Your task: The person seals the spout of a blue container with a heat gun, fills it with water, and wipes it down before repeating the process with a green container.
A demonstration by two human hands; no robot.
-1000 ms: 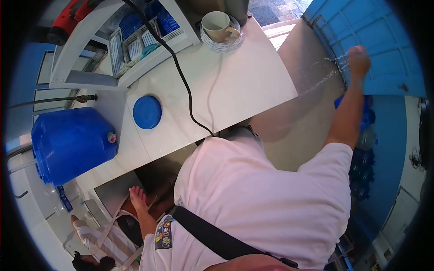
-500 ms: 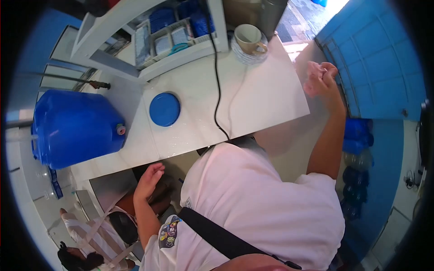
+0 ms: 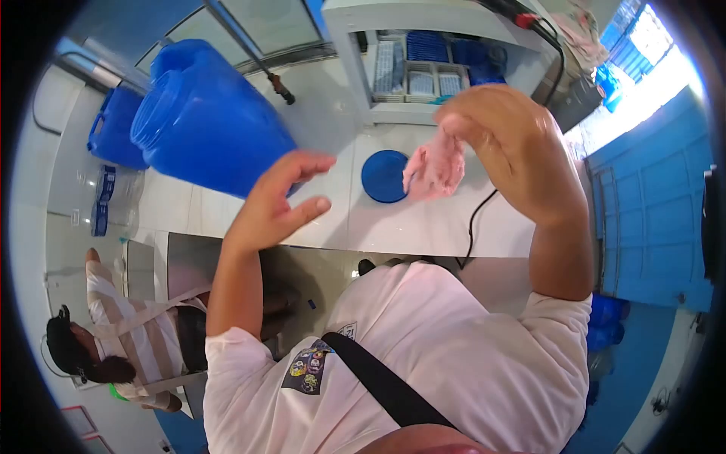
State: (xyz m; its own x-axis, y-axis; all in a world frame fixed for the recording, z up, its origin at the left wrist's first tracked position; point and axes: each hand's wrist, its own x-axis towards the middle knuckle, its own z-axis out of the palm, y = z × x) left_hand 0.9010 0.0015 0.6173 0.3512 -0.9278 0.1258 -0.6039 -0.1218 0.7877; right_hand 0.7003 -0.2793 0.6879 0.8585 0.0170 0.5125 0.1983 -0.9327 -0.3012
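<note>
Over the white tiled tabletop [image 3: 321,231], the right hand [image 3: 505,140] curls downward with a wadded pink cloth [image 3: 439,168] caught in its fingertips. That grip looks closed on the cloth, though blur hides exactly how the fingers fold. The cloth hangs above the surface, its left side just beside the flat blue lid [image 3: 385,176] in view; whether the two touch cannot be told. The left hand [image 3: 280,203] holds nothing, its grip wide with the thumb set apart from the fingers. It overlaps the lower corner of the blue jerrycan [image 3: 219,125], and contact there is unclear.

The jerrycan's threaded neck is uncapped, which probably explains why the round lid lies flat nearby. Bunching the cloth likely keeps it compact beneath the bent wrist.

The tabletop's near edge runs across just ahead of the person's shirt [image 3: 461,348], below both hands. White tile shows between the left hand and the lid, giving sideways room. Farther back, the white shelf unit [image 3: 404,113] limits reach beyond the lid, and the jerrycan bounds the left. A black cable [image 3: 475,223] drops over the near edge, close to the right forearm.
</note>
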